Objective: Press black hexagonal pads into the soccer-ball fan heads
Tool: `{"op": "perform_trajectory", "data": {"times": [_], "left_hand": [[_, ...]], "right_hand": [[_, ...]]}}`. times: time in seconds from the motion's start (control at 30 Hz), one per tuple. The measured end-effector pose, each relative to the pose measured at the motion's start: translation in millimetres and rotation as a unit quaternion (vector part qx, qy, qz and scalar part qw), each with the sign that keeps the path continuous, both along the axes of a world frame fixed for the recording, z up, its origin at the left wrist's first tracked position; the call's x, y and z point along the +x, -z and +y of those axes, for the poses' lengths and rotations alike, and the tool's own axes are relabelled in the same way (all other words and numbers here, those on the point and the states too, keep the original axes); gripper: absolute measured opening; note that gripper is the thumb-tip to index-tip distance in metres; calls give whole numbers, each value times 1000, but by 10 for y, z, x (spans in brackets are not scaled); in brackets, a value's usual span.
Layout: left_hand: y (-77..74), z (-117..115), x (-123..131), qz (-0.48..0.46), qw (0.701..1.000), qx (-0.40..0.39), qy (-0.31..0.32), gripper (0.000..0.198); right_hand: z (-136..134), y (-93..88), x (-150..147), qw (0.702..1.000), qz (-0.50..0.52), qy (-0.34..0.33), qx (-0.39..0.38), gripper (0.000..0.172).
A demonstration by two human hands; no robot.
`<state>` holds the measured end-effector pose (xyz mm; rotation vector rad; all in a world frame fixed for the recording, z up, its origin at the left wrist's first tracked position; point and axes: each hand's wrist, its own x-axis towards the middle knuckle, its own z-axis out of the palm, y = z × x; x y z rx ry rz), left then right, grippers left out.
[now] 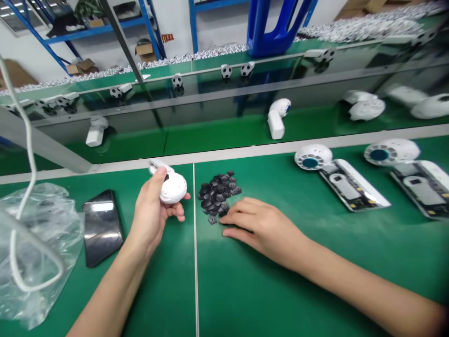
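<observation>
The head view looks down on a green mat tabletop (266, 299), divided by a thin white seam; the left hand (149, 220) cradles a rounded white plastic housing (172, 187), its fingers (177, 213) curled beneath and the thumb pressed over the top, with a white tab showing behind; the right hand (256, 229) lies open and empty, its fingertips (226, 219) at the edge of a loose heap of small dark grey rubber pieces (217, 194); left of the hands lie a black smartphone (102, 228) and a crumpled clear plastic bag (35, 262), with a white cable (26, 140) hanging above; to the right sit opened white casings with circuit boards (351, 185) and round vented caps (313, 157); beyond stands a second green bench (213, 138) carrying white parts (275, 119); past it, a shelf (280, 54) holds football-patterned parts (226, 71); blue metal shelving (101, 28) with cardboard boxes (86, 65) lines the white wall.
</observation>
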<state>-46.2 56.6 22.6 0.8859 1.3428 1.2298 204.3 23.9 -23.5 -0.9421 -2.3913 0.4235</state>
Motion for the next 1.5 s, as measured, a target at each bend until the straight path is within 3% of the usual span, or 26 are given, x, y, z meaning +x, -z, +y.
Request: {"op": "perform_trajectory", "data": {"times": [0.07, 0.13, 0.27, 0.37, 0.47, 0.53, 0.6, 0.7, 0.8, 0.87, 1.03, 1.23, 1.3, 1.4, 1.5], "left_hand": [[8, -20, 10, -4, 1000, 11, 3, 55], [-2, -55, 32, -38, 999, 24, 29, 60], [-78, -111, 60, -179, 979, 34, 87, 43], [-121, -146, 71, -255, 957, 29, 136, 44], [-89, -209, 106, -236, 948, 50, 207, 56], [-26, -270, 146, -205, 947, 70, 235, 60], [54, -338, 187, -183, 949, 83, 244, 63], [155, -441, 238, -161, 952, 82, 247, 64], [187, -524, 285, -147, 954, 82, 247, 61], [175, -563, 319, -127, 958, 94, 240, 60], [144, -618, 368, -91, 953, 116, 264, 57], [185, -635, 345, -63, 951, 115, 280, 58], [189, -634, 355, -55, 950, 119, 284, 57], [171, -635, 383, -44, 949, 135, 281, 54], [146, -642, 387, -29, 950, 134, 282, 52]], "right_hand": [[-30, 12, -40, 999, -25, 4, 27, 8], [-71, -13, -64, 997, -51, 16, 51, 15], [-122, -71, -72, 991, -95, 34, 85, 24], [-120, -126, -54, 988, -112, 30, 102, 25], [-146, -255, 4, 992, -47, -10, 113, 30], [-205, -372, 73, 996, 43, -33, 70, 28], [-285, -480, 155, 991, 129, -20, 25, 45], [-364, -578, 241, 987, 158, -12, 19, 65], [-341, -610, 202, 985, 165, -35, 34, 58], [-307, -605, 107, 977, 213, -12, 26, 48], [-320, -522, -124, 942, 318, 98, -52, 28], [-326, -478, -169, 907, 375, 116, -155, 22], [-304, -470, -164, 883, 402, 125, -206, 35], [-273, -441, -160, 829, 423, 91, -354, 65], [-259, -419, -170, 774, 440, 70, -449, 74]]}}
